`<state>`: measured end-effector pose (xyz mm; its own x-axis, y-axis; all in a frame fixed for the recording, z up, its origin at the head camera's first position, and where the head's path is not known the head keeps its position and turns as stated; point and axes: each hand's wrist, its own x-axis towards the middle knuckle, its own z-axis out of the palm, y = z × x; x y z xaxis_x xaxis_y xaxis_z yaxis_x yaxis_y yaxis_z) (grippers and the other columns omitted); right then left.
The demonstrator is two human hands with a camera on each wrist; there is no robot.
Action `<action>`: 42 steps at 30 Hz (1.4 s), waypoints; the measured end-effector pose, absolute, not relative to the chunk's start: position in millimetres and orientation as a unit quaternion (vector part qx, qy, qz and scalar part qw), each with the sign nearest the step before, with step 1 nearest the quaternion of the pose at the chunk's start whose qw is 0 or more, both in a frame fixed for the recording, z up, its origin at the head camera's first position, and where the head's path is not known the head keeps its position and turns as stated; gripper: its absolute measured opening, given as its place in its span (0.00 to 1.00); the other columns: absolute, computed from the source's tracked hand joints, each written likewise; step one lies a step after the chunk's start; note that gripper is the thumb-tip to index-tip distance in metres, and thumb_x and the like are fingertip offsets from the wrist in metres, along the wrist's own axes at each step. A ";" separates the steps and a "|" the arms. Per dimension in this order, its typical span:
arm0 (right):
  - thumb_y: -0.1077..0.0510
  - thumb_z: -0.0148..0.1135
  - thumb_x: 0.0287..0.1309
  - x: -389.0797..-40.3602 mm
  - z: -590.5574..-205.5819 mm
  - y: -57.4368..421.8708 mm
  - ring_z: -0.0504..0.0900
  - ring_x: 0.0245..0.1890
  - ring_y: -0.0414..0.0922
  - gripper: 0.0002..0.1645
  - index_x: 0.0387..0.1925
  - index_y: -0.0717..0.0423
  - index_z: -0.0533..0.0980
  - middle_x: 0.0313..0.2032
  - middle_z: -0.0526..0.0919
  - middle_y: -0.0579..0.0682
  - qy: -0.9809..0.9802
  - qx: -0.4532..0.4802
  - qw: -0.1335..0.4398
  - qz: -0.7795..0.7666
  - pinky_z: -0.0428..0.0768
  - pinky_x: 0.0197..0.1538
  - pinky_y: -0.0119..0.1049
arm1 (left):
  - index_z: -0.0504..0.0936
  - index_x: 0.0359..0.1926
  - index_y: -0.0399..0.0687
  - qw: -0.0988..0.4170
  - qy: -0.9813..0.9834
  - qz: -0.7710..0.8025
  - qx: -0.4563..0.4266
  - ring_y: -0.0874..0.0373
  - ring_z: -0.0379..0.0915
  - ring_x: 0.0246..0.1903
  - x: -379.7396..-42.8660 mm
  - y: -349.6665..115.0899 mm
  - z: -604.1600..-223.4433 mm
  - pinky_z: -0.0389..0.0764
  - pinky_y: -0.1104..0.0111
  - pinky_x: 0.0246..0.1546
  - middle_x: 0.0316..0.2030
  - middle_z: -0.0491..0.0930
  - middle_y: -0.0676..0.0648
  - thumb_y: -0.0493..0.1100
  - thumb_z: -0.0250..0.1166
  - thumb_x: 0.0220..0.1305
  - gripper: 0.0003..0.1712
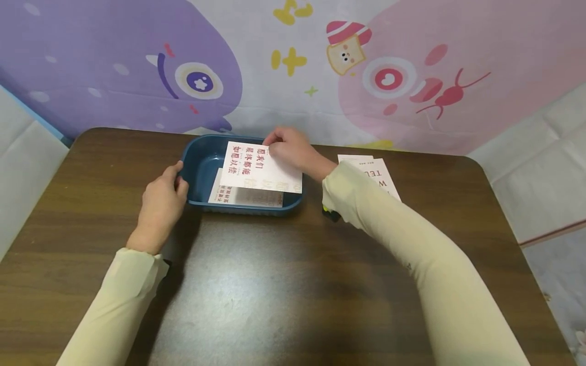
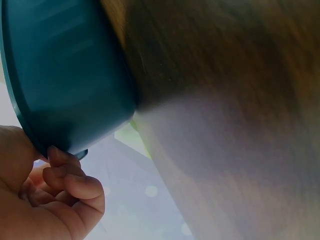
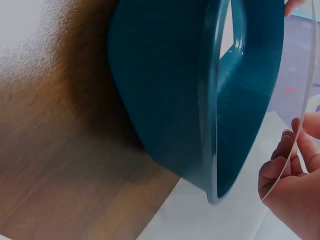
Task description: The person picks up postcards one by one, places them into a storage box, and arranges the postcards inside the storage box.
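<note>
A dark blue plastic basin stands at the far side of the table. My left hand holds its left end; in the left wrist view the fingers are curled at the rim. Above the basin, my right hand pinches a white card with red Chinese writing by its far edge. Seen edge-on in the right wrist view, the held card is thin and slightly bowed. Another printed card lies inside the basin, partly hidden beneath the held one.
Right of the basin, white cards with red lettering lie on the brown wooden table, partly covered by my right sleeve. A small black and yellow object shows beside that sleeve. A cartoon-printed cloth hangs behind the table.
</note>
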<state>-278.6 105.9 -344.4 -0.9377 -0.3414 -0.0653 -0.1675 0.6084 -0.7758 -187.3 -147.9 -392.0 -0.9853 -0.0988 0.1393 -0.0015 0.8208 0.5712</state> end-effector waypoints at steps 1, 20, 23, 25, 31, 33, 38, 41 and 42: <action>0.65 0.52 0.52 -278.8 -345.5 104.6 0.75 0.44 0.49 0.17 0.43 0.64 0.80 0.46 0.83 0.60 0.891 -0.143 0.104 -0.419 0.74 0.53 0.45 | 0.68 0.64 0.28 0.080 -0.951 -0.299 0.027 0.36 0.67 0.31 -187.2 -147.9 -392.1 0.73 0.41 0.36 0.54 0.75 0.21 0.35 0.46 0.66 0.27; 0.65 0.48 0.58 -278.3 -362.3 79.2 0.74 0.40 0.48 0.17 0.44 0.64 0.80 0.45 0.83 0.60 0.895 -0.163 0.113 -0.399 0.74 0.48 0.43 | 0.69 0.63 0.28 0.078 -0.949 -0.302 0.030 0.33 0.70 0.35 -187.6 -148.6 -393.0 0.73 0.38 0.44 0.57 0.74 0.22 0.35 0.46 0.66 0.27; 0.65 0.47 0.59 -278.8 -364.5 76.4 0.74 0.40 0.48 0.17 0.43 0.64 0.80 0.44 0.83 0.60 0.898 -0.165 0.116 -0.392 0.73 0.47 0.41 | 0.69 0.63 0.27 0.084 -0.949 -0.303 0.027 0.33 0.71 0.35 -187.1 -148.7 -393.1 0.73 0.38 0.45 0.56 0.75 0.22 0.35 0.46 0.66 0.26; 0.65 0.47 0.59 -279.1 -365.9 75.0 0.74 0.40 0.48 0.17 0.43 0.64 0.80 0.44 0.83 0.60 0.899 -0.167 0.119 -0.388 0.73 0.47 0.42 | 0.70 0.62 0.27 0.086 -0.948 -0.304 0.027 0.33 0.71 0.35 -186.9 -148.8 -393.0 0.73 0.38 0.45 0.56 0.75 0.23 0.35 0.46 0.66 0.26; 0.64 0.47 0.61 -280.0 -371.2 72.0 0.74 0.41 0.48 0.16 0.44 0.62 0.80 0.45 0.82 0.59 0.904 -0.166 0.125 -0.373 0.74 0.50 0.43 | 0.69 0.63 0.28 0.087 -0.948 -0.306 0.027 0.33 0.70 0.35 -186.5 -148.4 -392.3 0.73 0.38 0.45 0.57 0.75 0.23 0.35 0.46 0.66 0.26; 0.63 0.48 0.61 -280.2 -372.8 70.9 0.73 0.42 0.48 0.16 0.44 0.62 0.80 0.45 0.82 0.59 0.906 -0.166 0.126 -0.368 0.74 0.51 0.43 | 0.70 0.63 0.28 0.090 -0.947 -0.306 0.025 0.33 0.71 0.35 -186.5 -148.4 -392.3 0.73 0.38 0.45 0.57 0.75 0.24 0.35 0.46 0.66 0.26; 0.64 0.48 0.60 -280.6 -377.4 67.7 0.73 0.41 0.48 0.16 0.44 0.63 0.80 0.45 0.82 0.59 0.908 -0.171 0.134 -0.359 0.73 0.50 0.43 | 0.70 0.62 0.28 0.094 -0.946 -0.308 0.025 0.33 0.71 0.35 -186.6 -148.9 -392.7 0.73 0.38 0.45 0.57 0.75 0.24 0.35 0.46 0.66 0.26; 0.64 0.49 0.59 -281.1 -381.5 66.1 0.72 0.41 0.48 0.16 0.45 0.63 0.80 0.46 0.81 0.59 0.911 -0.175 0.136 -0.348 0.73 0.49 0.43 | 0.70 0.63 0.28 0.091 -0.946 -0.310 0.027 0.34 0.71 0.34 -186.5 -149.1 -392.8 0.74 0.38 0.44 0.57 0.75 0.24 0.36 0.46 0.66 0.26; 0.64 0.49 0.59 -281.3 -382.9 65.5 0.72 0.41 0.48 0.16 0.45 0.63 0.79 0.46 0.81 0.59 0.912 -0.176 0.136 -0.345 0.73 0.50 0.43 | 0.69 0.63 0.28 0.089 -0.946 -0.311 0.029 0.34 0.71 0.34 -186.5 -149.2 -392.7 0.74 0.39 0.44 0.58 0.75 0.24 0.36 0.46 0.67 0.26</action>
<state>-281.3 65.5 -382.9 -0.9007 -0.4156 -0.1262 -0.2280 0.6996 -0.6771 -186.5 -149.2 -392.7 -0.9823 -0.1105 0.1509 0.0007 0.8048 0.5935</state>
